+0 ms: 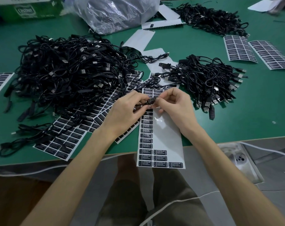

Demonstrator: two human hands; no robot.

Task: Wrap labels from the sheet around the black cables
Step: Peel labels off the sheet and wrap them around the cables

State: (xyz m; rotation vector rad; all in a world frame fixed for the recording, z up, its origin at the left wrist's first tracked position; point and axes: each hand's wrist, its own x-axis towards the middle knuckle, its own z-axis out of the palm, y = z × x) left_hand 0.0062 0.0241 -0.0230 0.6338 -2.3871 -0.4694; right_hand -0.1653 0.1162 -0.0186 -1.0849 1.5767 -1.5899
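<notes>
Fingertips of my left hand (125, 110), pinching the cable (140, 104), and of my right hand (176, 106), pinching the label (152, 100), cover the label's ends; I cannot tell how far round it is wrapped. Both hands hide the middle rows of the label sheet (164, 136), and the small print under each heading is too fine for me to read. The left sheet (0, 80) and green box (27, 8) are cut by the frame's edges. The far-right sheets (268, 53) are blurred. The plastic bag (115, 12) veils its contents.

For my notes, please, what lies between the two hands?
In the head view: a black printed label on a thin black cable, pinched by left hand and right hand.
</notes>
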